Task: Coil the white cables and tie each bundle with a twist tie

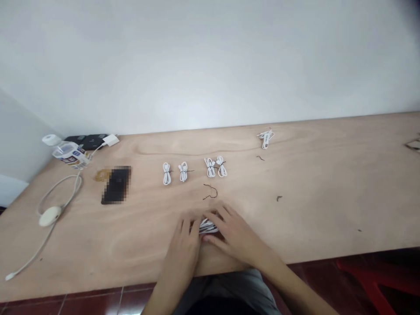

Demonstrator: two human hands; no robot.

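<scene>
The step in hand looks to be gathering a cable into a compact bundle: a looped length of thin white plastic-coated cable (pixel 209 225) sits close to the near edge of the pale wood-grain tabletop (pixel 141 245), between the person's two hands. The left hand (pixel 183 238) grasps its left end with bent fingers, the fingertips partly hidden, while the right hand (pixel 234 232) grips the right side, thumb on the near side and fingers over the far side. No tie can be made out around this cable, so the next move seems to call for keeping the loops pressed together while one hand reaches for a fastener; the long, curled dark wire tie (pixel 217 192) just beyond the hands would be the handiest. Past it stand four slim white cable bundles (pixel 167 173) in a row, cinched at the middle with dark ties, the right-hand two close together. A looser white cable coil (pixel 266 139) lies nearer the wall, a short dark wire strip (pixel 260 158) just in front of it. The one container plainly seen is a clear plastic bottle with a white cap and printed label (pixel 67 153), tilted at the far left; its contents cannot be told.
</scene>
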